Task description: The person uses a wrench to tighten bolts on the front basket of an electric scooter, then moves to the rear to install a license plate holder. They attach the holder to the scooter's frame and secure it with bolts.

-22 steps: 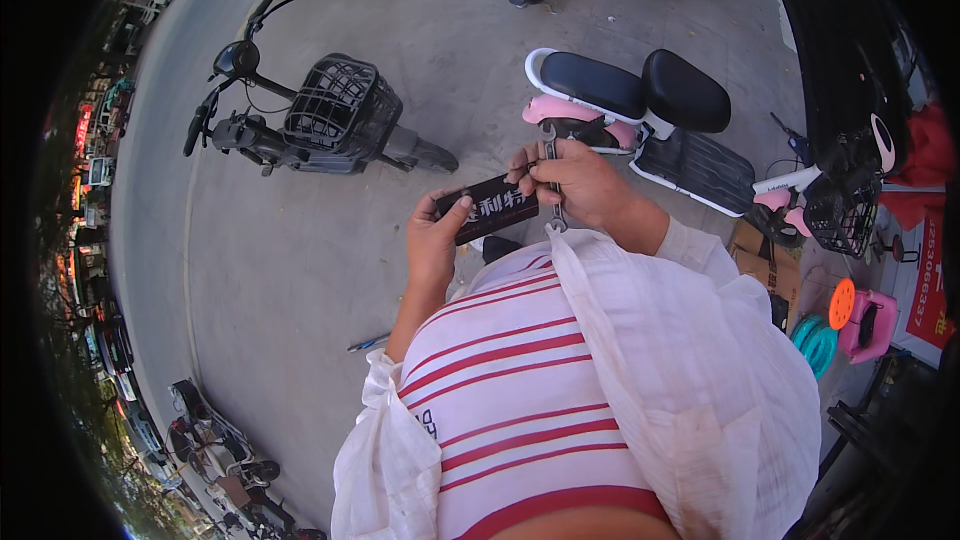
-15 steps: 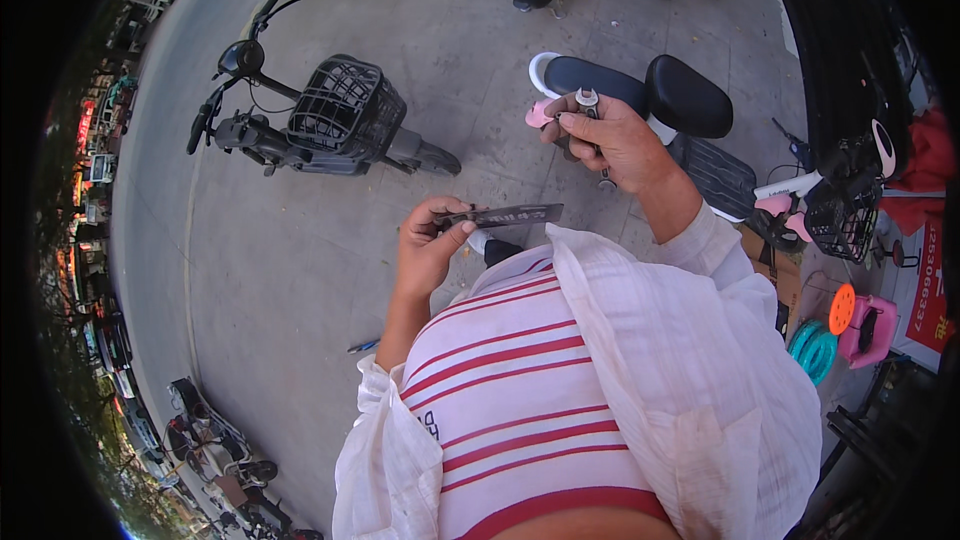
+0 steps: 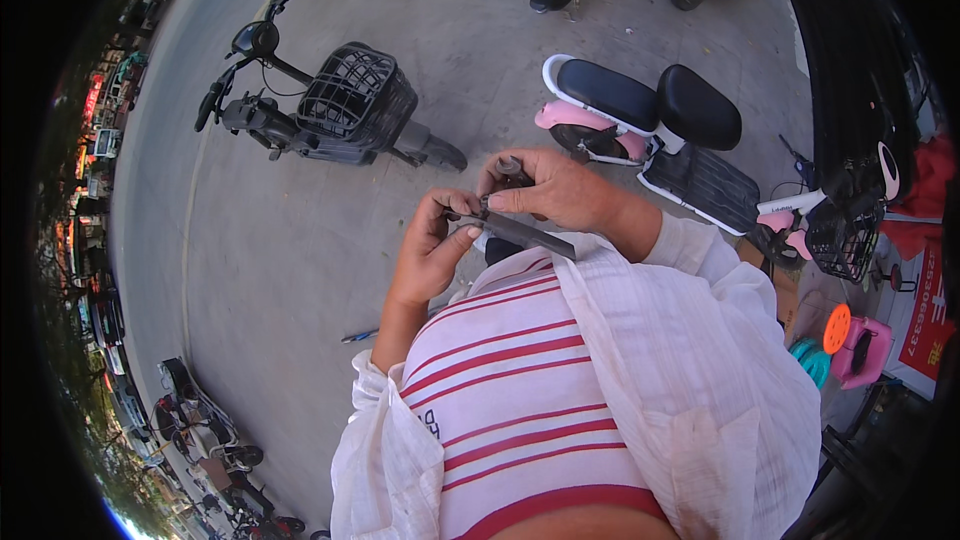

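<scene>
half-curled hands point(image 3: 425, 255), left around a thin dark plate point(image 3: 532, 237), right around a wrench point(image 3: 512, 168)

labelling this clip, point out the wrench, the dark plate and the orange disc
wrench point(image 3: 512, 168), head view: its exposed end
dark plate point(image 3: 528, 235), head view: middle of its visible length
orange disc point(image 3: 838, 328), head view: middle of its face

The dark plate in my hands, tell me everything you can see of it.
The dark plate is thin, long and dull grey-black; its material is unclear. In view it slants down rightward, steeply tilted, its right end overlapping the white shirt. The left hand grips its left end; the right hand is close beside it, contact unclear.
</scene>
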Demonstrator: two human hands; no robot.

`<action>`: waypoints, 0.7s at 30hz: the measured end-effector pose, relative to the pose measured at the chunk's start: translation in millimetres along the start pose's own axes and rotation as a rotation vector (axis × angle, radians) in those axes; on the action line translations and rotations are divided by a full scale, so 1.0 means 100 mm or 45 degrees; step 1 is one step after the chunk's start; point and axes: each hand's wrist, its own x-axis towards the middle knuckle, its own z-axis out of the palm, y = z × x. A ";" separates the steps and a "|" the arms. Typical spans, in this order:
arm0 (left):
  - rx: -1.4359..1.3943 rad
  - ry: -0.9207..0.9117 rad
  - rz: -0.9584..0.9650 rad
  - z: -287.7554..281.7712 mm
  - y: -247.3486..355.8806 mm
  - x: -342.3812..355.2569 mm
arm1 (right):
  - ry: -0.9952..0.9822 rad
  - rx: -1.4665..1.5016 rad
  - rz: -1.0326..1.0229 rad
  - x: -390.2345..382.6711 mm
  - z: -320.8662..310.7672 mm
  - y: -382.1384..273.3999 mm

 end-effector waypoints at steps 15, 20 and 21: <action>0.168 0.061 0.015 0.03 -0.01 -0.04 | -0.180 -0.020 0.033 0.03 -0.07 0.05; 0.241 0.046 -0.003 0.04 -0.02 0.03 | -0.170 -0.140 0.032 0.03 -0.13 0.07; 0.276 0.038 -0.012 0.04 -0.01 0.05 | -0.151 -0.164 0.014 0.01 -0.14 0.08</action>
